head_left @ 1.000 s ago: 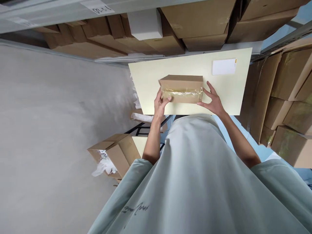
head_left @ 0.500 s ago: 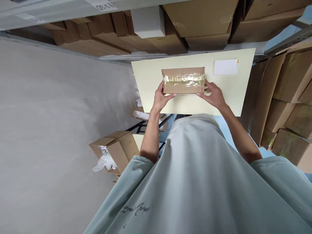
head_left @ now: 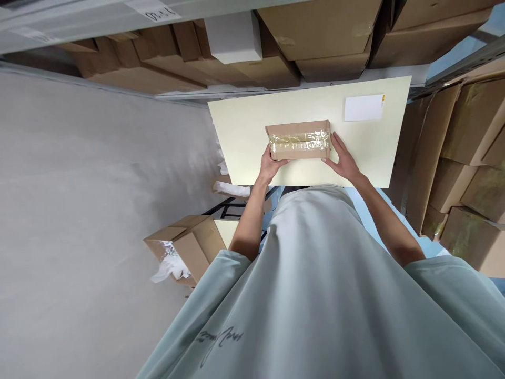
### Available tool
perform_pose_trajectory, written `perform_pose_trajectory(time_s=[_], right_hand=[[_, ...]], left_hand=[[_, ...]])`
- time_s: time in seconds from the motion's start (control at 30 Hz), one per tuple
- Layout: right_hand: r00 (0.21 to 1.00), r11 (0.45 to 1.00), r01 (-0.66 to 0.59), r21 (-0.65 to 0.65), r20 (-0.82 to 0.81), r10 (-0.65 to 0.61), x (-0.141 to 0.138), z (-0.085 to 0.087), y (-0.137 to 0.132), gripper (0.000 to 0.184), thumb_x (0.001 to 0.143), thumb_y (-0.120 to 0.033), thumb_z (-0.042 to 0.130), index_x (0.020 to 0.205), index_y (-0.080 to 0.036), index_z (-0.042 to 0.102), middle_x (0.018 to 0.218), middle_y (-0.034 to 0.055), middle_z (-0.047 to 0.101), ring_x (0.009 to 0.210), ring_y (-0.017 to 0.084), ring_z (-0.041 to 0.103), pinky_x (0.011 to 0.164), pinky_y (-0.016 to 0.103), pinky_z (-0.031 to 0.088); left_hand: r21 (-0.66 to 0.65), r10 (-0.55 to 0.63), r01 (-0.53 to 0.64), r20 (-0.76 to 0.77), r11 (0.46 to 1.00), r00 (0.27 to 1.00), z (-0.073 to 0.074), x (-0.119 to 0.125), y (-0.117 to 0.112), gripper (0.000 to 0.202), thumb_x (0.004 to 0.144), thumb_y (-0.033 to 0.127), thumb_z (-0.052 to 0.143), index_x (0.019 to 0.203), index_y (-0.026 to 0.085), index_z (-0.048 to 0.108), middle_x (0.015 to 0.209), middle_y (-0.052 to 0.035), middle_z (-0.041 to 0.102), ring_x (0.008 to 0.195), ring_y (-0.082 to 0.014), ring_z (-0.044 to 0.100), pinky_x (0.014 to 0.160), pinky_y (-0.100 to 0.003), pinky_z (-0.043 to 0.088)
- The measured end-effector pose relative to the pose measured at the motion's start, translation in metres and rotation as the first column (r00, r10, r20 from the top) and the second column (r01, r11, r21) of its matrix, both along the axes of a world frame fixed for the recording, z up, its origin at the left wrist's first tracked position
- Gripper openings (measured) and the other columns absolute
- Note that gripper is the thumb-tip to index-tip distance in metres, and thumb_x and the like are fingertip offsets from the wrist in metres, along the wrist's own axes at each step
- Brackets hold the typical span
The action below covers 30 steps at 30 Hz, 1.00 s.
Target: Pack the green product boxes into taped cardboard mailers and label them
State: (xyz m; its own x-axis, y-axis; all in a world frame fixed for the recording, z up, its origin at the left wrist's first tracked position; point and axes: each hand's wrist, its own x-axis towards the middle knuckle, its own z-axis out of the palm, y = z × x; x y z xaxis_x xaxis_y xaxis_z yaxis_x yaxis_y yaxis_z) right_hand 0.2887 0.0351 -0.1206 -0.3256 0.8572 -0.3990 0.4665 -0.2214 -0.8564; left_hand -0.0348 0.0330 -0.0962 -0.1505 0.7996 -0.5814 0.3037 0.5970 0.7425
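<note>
A small cardboard box (head_left: 300,126), with shiny clear tape along its top, is on or just above the pale tabletop (head_left: 244,113). My left hand (head_left: 270,166) grips the box's left end, its thumb along the near edge and its other fingers partly hidden behind the side. At the right end, my right hand (head_left: 344,160) has its fingers stretched out beside the box. Its thumb tip is at the near right corner, and a narrow gap shows between the upper fingers and the side. A white rectangular item (head_left: 363,108) with a small yellow mark lies beyond my right hand.
Shelving (head_left: 185,96) with cardboard boxes and a white box (head_left: 233,38) runs behind the table. Stacked cartons (head_left: 469,173) stand at the right. An open carton (head_left: 193,245) with white paper inside is at lower left, beside a grey wall (head_left: 98,184).
The box has come nearer to me and looks lower and slightly tilted. My left hand moved right with it. My right hand's fingers have straightened and loosened from its side.
</note>
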Motion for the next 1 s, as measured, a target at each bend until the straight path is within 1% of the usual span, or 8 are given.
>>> perform_pose_trajectory(time_s=[0.17, 0.33, 0.53, 0.67, 0.73, 0.83, 0.93, 1.0], right_hand=[[0.999, 0.996, 0.049, 0.078, 0.000, -0.049, -0.007, 0.018, 0.009, 0.103, 0.096, -0.091, 0.066, 0.179, -0.035, 0.043, 0.192, 0.0076, 0.030, 0.179, 0.040, 0.027, 0.143, 0.065, 0.036], [0.983, 0.983, 0.175, 0.060, 0.036, -0.178, -0.024, 0.032, 0.022, 0.090, 0.100, -0.096, 0.051, 0.155, -0.027, 0.070, 0.166, 0.0144, 0.065, 0.153, 0.043, 0.064, 0.122, 0.060, 0.061], [0.953, 0.972, 0.222, -0.072, 0.226, -0.201, -0.037, 0.011, 0.036, 0.092, 0.101, -0.100, 0.039, 0.112, -0.021, 0.085, 0.113, 0.0188, 0.086, 0.118, 0.045, 0.082, 0.108, 0.062, 0.063], [0.949, 0.967, 0.234, -0.097, 0.239, -0.206, -0.037, 0.003, 0.034, 0.096, 0.101, -0.100, 0.039, 0.113, -0.019, 0.087, 0.111, 0.0210, 0.087, 0.115, 0.044, 0.082, 0.109, 0.061, 0.063], [0.957, 0.968, 0.237, -0.081, 0.192, -0.218, -0.032, 0.000, 0.031, 0.094, 0.103, -0.098, 0.036, 0.119, -0.020, 0.086, 0.120, 0.0205, 0.086, 0.116, 0.041, 0.082, 0.110, 0.058, 0.063], [0.912, 0.924, 0.378, 0.055, 0.153, -0.382, -0.009, -0.014, 0.032, 0.088, 0.108, -0.093, 0.034, 0.129, -0.022, 0.081, 0.130, 0.0191, 0.081, 0.121, 0.034, 0.079, 0.110, 0.052, 0.065], [0.774, 0.787, 0.568, 0.239, 0.168, -0.610, 0.027, -0.038, 0.044, 0.077, 0.111, -0.086, 0.043, 0.134, -0.020, 0.076, 0.132, 0.0190, 0.076, 0.122, 0.031, 0.076, 0.109, 0.051, 0.065], [0.692, 0.718, 0.630, 0.296, 0.206, -0.692, 0.049, -0.054, 0.057, 0.068, 0.112, -0.077, 0.052, 0.138, -0.018, 0.074, 0.134, 0.0204, 0.072, 0.125, 0.033, 0.074, 0.112, 0.055, 0.063]], left_hand=[[0.037, 0.007, -0.008, 0.021, 0.999, 1.000, 0.013, 0.000, -0.006, 0.095, 0.069, 0.069, 0.101, 0.144, 0.021, 0.067, 0.144, -0.0174, 0.078, 0.138, -0.0331, 0.075, 0.117, -0.045, 0.062], [0.054, 0.023, -0.020, -0.067, 0.998, 0.997, 0.030, 0.001, -0.005, 0.064, 0.090, 0.071, 0.085, 0.128, 0.020, 0.078, 0.132, -0.0138, 0.084, 0.125, -0.0299, 0.079, 0.107, -0.039, 0.064], [-0.149, -0.043, -0.008, -0.334, 0.989, 0.942, 0.019, 0.000, 0.018, 0.052, 0.098, 0.070, 0.075, 0.115, 0.022, 0.085, 0.101, -0.0086, 0.088, 0.112, -0.0309, 0.081, 0.097, -0.037, 0.060], [-0.130, -0.066, 0.016, -0.394, 0.991, 0.917, 0.011, 0.004, 0.030, 0.050, 0.096, 0.062, 0.080, 0.124, 0.021, 0.081, 0.123, -0.0159, 0.086, 0.133, -0.0382, 0.076, 0.114, -0.047, 0.058], [0.046, -0.021, 0.046, -0.441, 0.998, 0.897, 0.014, 0.018, 0.035, 0.061, 0.094, 0.056, 0.085, 0.143, 0.019, 0.074, 0.152, -0.0210, 0.074, 0.155, -0.0403, 0.062, 0.131, -0.052, 0.048], [0.299, -0.068, 0.195, -0.388, 0.934, 0.919, 0.024, 0.060, 0.046, 0.077, 0.101, 0.057, 0.079, 0.165, 0.023, 0.056, 0.181, -0.0185, 0.049, 0.174, -0.0361, 0.039, 0.143, -0.051, 0.035], [0.365, -0.263, 0.348, -0.264, 0.864, 0.928, 0.026, 0.118, 0.066, 0.074, 0.109, 0.063, 0.066, 0.172, 0.030, 0.047, 0.182, -0.0144, 0.047, 0.174, -0.0333, 0.040, 0.141, -0.052, 0.038], [0.357, -0.359, 0.404, -0.187, 0.842, 0.914, 0.016, 0.157, 0.084, 0.072, 0.109, 0.064, 0.066, 0.170, 0.030, 0.048, 0.178, -0.0155, 0.052, 0.170, -0.0343, 0.047, 0.139, -0.053, 0.041]])
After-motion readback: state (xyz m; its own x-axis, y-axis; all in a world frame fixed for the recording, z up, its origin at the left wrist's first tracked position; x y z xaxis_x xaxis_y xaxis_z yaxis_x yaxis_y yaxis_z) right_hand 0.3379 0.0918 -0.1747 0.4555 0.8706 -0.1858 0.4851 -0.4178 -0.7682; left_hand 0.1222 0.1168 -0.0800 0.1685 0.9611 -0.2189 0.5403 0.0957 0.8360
